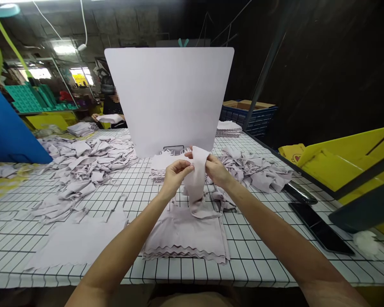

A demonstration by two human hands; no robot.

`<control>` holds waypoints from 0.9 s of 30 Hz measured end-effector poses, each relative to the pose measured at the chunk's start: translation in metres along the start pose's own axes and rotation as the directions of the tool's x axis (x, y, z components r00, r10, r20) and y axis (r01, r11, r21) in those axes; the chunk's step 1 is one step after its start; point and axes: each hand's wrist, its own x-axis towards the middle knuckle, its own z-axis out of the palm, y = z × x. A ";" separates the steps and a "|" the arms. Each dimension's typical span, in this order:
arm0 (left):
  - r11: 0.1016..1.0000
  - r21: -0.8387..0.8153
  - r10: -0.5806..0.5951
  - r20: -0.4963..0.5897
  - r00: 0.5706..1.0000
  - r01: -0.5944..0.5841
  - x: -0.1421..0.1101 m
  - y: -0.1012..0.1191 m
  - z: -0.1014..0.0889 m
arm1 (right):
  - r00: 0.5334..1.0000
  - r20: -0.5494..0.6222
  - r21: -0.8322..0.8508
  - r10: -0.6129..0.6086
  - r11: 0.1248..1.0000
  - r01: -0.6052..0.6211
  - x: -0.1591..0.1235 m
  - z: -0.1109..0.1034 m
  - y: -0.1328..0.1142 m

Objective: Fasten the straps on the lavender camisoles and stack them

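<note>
Left fingers (188, 167) pinching pale fabric (198, 172); right fingers (209, 163) curled around it.

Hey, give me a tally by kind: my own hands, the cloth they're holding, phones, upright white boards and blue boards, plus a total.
Hands: 2, left hand and right hand
Held cloth: 1
Phone: 1
White board: 1
Blue board: 1
Total: 6
</note>
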 end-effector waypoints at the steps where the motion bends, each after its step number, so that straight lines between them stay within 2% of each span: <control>1: 1.000 -0.004 0.004 -0.016 1.000 -0.004 -0.001 -0.001 0.001 | 1.000 0.006 0.025 0.013 1.000 -0.013 -0.001 0.001 0.000; 4: 0.996 -0.054 -0.067 -0.009 0.998 0.066 -0.001 -0.003 0.003 | 0.998 0.030 0.098 0.048 0.994 -0.051 -0.001 0.003 0.000; 7: 0.982 -0.059 -0.172 0.091 0.981 0.178 -0.001 -0.004 0.004 | 0.997 0.040 0.103 0.061 0.993 -0.065 0.000 0.004 0.004; 9: 0.983 -0.043 -0.172 0.123 0.977 0.178 -0.001 -0.002 0.003 | 0.998 0.012 0.103 0.065 0.993 -0.066 0.003 0.005 0.007; 12: 0.995 0.058 -0.088 0.084 0.993 0.084 0.000 0.003 -0.001 | 0.991 -0.131 0.133 0.032 0.991 -0.015 0.007 0.005 0.009; 15: 0.956 0.279 0.090 0.013 0.996 -0.090 0.001 0.009 -0.005 | 0.975 -0.219 0.132 0.049 0.991 -0.020 0.009 0.003 0.006; 17: 0.908 0.372 0.211 -0.014 0.977 -0.191 0.003 0.014 -0.009 | 0.979 -0.178 0.115 0.095 0.990 -0.075 0.010 0.001 0.002; 19: 0.899 0.376 0.256 -0.034 0.966 -0.225 0.004 0.019 -0.011 | 0.987 -0.125 0.104 0.099 0.991 -0.086 0.011 0.000 -0.001; 22: 0.893 0.364 0.298 -0.041 0.954 -0.264 0.005 0.030 -0.014 | 0.992 -0.127 0.139 -0.006 0.990 0.024 0.015 -0.001 -0.006; 24: 0.840 0.414 0.392 -0.019 0.920 -0.350 0.005 0.037 -0.014 | 0.991 -0.108 0.186 -0.080 0.978 0.099 0.017 0.000 -0.009; 26: 0.788 0.446 0.465 0.018 0.885 -0.424 0.004 0.044 -0.015 | 0.995 -0.017 0.230 -0.100 0.968 0.101 0.019 0.000 -0.014; 27: 0.790 0.436 0.467 0.030 0.884 -0.432 0.004 0.046 -0.015 | 0.995 0.035 0.247 -0.095 0.966 0.083 0.019 0.000 -0.016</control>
